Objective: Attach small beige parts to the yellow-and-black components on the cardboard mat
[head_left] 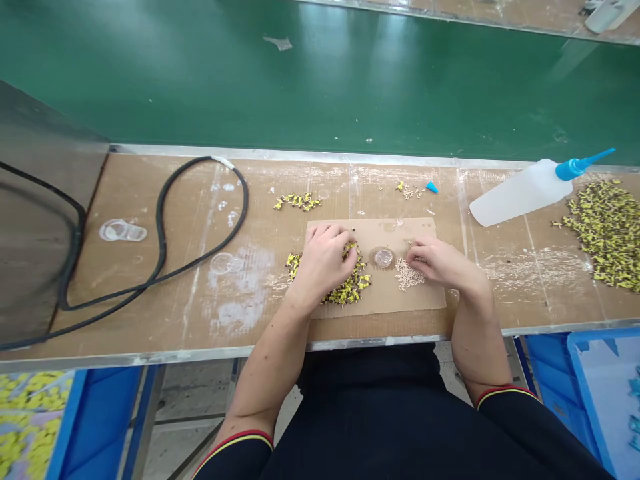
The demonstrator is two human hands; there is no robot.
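Observation:
My left hand (327,260) rests over a pile of small yellow and dark pieces (350,288), its fingers curled in toward the thumb. What those fingers hold, if anything, is hidden. At the edge of a heap of tiny pale pieces (409,275), my right hand (440,261) has its thumb and fingertips pinched together; anything in the pinch is too small to name. Both piles lie on a flat cardboard sheet (400,303). Between the hands stands a small clear round dish (384,258).
A white squeeze bottle (523,193) with a blue nozzle lies at the right, beside a large yellow pile (607,233). Behind the sheet are a small yellow cluster (297,201) and a blue cap (432,187). A black cable (161,233) loops at the left. Blue crates (107,413) stand below.

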